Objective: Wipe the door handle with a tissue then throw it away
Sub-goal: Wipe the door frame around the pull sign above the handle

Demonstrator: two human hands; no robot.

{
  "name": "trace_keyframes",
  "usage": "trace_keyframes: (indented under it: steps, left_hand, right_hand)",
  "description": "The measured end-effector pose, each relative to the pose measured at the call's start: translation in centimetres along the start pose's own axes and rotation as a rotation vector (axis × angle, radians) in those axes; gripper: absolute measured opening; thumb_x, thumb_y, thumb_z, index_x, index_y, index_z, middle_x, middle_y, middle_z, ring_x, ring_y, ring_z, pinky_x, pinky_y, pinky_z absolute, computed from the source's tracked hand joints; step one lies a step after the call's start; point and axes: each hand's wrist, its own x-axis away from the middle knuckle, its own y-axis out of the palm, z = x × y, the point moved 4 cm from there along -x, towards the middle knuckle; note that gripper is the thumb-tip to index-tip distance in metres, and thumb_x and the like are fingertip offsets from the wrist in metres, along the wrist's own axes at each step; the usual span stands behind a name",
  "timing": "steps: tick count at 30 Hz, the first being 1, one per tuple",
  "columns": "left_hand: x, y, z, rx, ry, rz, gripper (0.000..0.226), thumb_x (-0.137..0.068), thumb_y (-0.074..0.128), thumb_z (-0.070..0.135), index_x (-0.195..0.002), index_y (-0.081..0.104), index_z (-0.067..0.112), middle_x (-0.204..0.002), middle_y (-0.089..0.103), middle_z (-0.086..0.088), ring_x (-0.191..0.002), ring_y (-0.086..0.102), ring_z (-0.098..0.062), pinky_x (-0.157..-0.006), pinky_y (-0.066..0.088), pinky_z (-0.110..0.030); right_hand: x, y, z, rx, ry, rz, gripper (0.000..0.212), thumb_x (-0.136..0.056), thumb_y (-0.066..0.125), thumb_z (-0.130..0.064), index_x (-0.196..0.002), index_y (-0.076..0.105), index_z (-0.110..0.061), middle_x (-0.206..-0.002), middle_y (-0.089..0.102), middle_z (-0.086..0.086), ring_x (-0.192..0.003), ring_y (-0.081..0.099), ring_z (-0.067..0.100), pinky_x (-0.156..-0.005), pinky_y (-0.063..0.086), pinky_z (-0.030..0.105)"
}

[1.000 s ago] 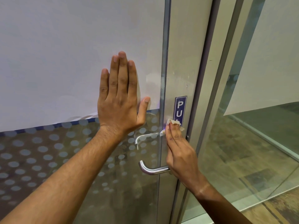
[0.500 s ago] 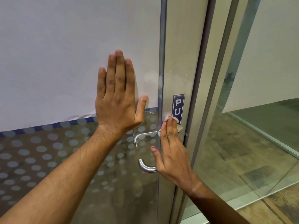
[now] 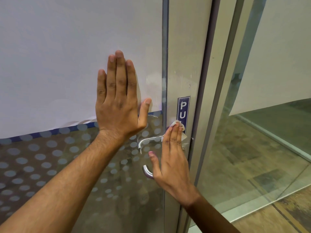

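My left hand (image 3: pixel 117 101) lies flat on the glass door, fingers together and pointing up, holding nothing. My right hand (image 3: pixel 171 158) presses a small white tissue (image 3: pixel 182 134) against the door frame under its fingertips, just below the blue sign. The curved end of the steel door handle (image 3: pixel 147 171) shows to the left of my right palm; the rest of this handle is hidden behind the hand. A second lever (image 3: pixel 148 140) is seen through the glass a little higher.
White paper (image 3: pixel 67 64) covers the upper glass of the door; frosted dots mark the lower part (image 3: pixel 33 165). A blue sign (image 3: pixel 183 106) reads "PU". To the right stands a glass wall (image 3: pixel 252 148) above wooden flooring (image 3: pixel 277 216).
My right hand has lifted off the handle and its thumb has spread out; the tissue stays pressed near the sign. The left hand has kept its place on the glass.
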Motion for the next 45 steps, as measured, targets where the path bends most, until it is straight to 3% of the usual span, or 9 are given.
trace_keyframes:
  steps: [4, 10, 16, 21, 28, 33, 37, 41, 45]
  left_hand:
    - [0.0, 0.0, 0.0, -0.005, -0.002, -0.007, 0.091, -0.092, 0.051, 0.049, -0.154, 0.014, -0.007, -0.159, 0.016, -0.032, -0.149, 0.010, -0.042, -0.122, -0.006, -0.044]
    - [0.1, 0.0, 0.0, -0.002, 0.002, -0.007, 0.091, -0.093, 0.051, 0.050, -0.154, 0.014, -0.007, -0.159, 0.016, -0.032, -0.149, 0.011, -0.042, -0.123, -0.003, -0.046]
    - [0.1, 0.0, 0.1, 0.003, -0.003, -0.001, 0.090, -0.093, 0.049, 0.050, -0.154, 0.014, -0.006, -0.160, 0.015, -0.031, -0.149, 0.011, -0.042, -0.123, -0.004, -0.045]
    - [0.1, -0.2, 0.1, 0.014, -0.005, -0.012, 0.091, -0.092, 0.051, 0.049, -0.154, 0.014, -0.006, -0.160, 0.015, -0.031, -0.149, 0.011, -0.042, -0.123, -0.003, -0.046]
    - [0.0, -0.1, 0.0, 0.011, -0.005, -0.003, 0.091, -0.092, 0.051, 0.050, -0.154, 0.015, -0.007, -0.159, 0.016, -0.032, -0.149, 0.012, -0.043, -0.123, -0.003, -0.045]
    - [0.1, -0.2, 0.1, 0.004, -0.001, -0.008, 0.090, -0.092, 0.050, 0.049, -0.154, 0.015, -0.006, -0.159, 0.016, -0.032, -0.149, 0.013, -0.043, -0.123, -0.002, -0.046]
    - [0.1, -0.1, 0.2, 0.003, 0.004, -0.013, 0.090, -0.093, 0.048, 0.050, -0.154, 0.015, -0.007, -0.159, 0.015, -0.032, -0.149, 0.013, -0.044, -0.123, -0.003, -0.046]
    - [0.1, -0.2, 0.1, 0.011, -0.001, -0.015, 0.090, -0.093, 0.047, 0.051, -0.154, 0.015, -0.007, -0.159, 0.015, -0.032, -0.149, 0.012, -0.044, -0.123, -0.002, -0.047]
    - [0.1, -0.2, 0.2, 0.011, -0.008, -0.020, 0.090, -0.094, 0.046, 0.053, -0.154, 0.014, -0.006, -0.159, 0.015, -0.032, -0.149, 0.012, -0.044, -0.123, 0.000, -0.047]
  right_hand:
    - [1.6, 1.2, -0.8, -0.064, 0.074, -0.032, 0.089, -0.096, 0.029, -0.056, -0.151, -0.017, -0.003, -0.159, -0.025, 0.012, -0.149, -0.019, 0.024, -0.123, 0.009, 0.045]
    - [-1.2, -0.5, -2.6, -0.232, 0.195, 0.118, 0.095, -0.097, 0.037, -0.055, -0.148, -0.027, -0.007, -0.154, -0.038, 0.005, -0.144, -0.032, 0.018, -0.120, -0.007, 0.035]
    - [1.0, 0.6, -1.8, -0.177, 0.181, 0.029, 0.091, -0.097, 0.031, -0.055, -0.148, -0.027, -0.007, -0.154, -0.038, 0.005, -0.145, -0.030, 0.019, -0.121, -0.005, 0.036]
    - [-0.8, 0.0, -2.6, -0.302, 0.255, 0.154, 0.093, -0.098, 0.038, -0.052, -0.147, -0.029, -0.011, -0.153, -0.041, -0.002, -0.143, -0.032, 0.013, -0.116, -0.013, 0.022]
    - [0.2, 1.6, -4.5, -0.424, 0.336, 0.161, 0.094, -0.098, 0.042, -0.050, -0.148, -0.028, -0.011, -0.152, -0.042, -0.002, -0.142, -0.034, 0.010, -0.116, -0.011, 0.020]
    - [-3.0, 0.5, -3.9, -0.519, 0.542, 0.356, 0.092, -0.093, 0.038, -0.052, -0.151, -0.020, -0.009, -0.157, -0.034, 0.002, -0.144, -0.030, 0.012, -0.121, -0.009, 0.030]
    - [-1.8, 1.8, -6.7, -0.567, 0.499, 0.369, 0.093, -0.092, 0.045, -0.040, -0.151, -0.017, -0.004, -0.157, -0.032, 0.005, -0.145, -0.029, 0.014, -0.120, -0.013, 0.027]
    - [-1.7, 2.4, -6.3, -0.563, 0.497, 0.378, 0.091, -0.092, 0.040, -0.045, -0.151, -0.017, -0.006, -0.158, -0.031, 0.002, -0.146, -0.027, 0.012, -0.122, -0.007, 0.030]
    - [-1.9, 2.1, -5.1, -0.509, 0.502, 0.401, 0.089, -0.094, 0.038, -0.048, -0.152, -0.017, -0.008, -0.158, -0.030, 0.001, -0.146, -0.025, 0.011, -0.121, -0.006, 0.025]
